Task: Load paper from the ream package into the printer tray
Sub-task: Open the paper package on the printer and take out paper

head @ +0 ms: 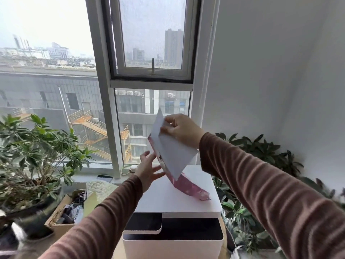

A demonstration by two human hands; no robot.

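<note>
1. The paper (172, 156) is a thin white sheaf, tilted on one corner and raised above the printer's top, between the two hands. Its lower corner is partly inside the pink wrapper (188, 186). It looks like only a small share of a ream, though I cannot count the sheets.
2. The right hand (180, 130) pinches the sheaf's upper edge between thumb and fingers. For a clean pull, I would draw it up and away along the line of the wrapper's mouth, so the sheets slide out flat and do not buckle.
3. The left hand (147, 170) is spread open, its fingers pressing the outer face of the wrapper just below and left of the right hand. It grips nothing. Pressing more firmly there should stop the wrapper from lifting with the sheets.
4. The wrapper's far end droops onto the top of the printer (168, 200), beneath both hands, so it has some support.
5. The tray is not clearly shown. The dark slots at the printer's front, below the forearms, may be where the paper goes.
6. The likely risk is bent corners from a one-point pinch, so a second hand on the sheaf would help once it is free.
</note>
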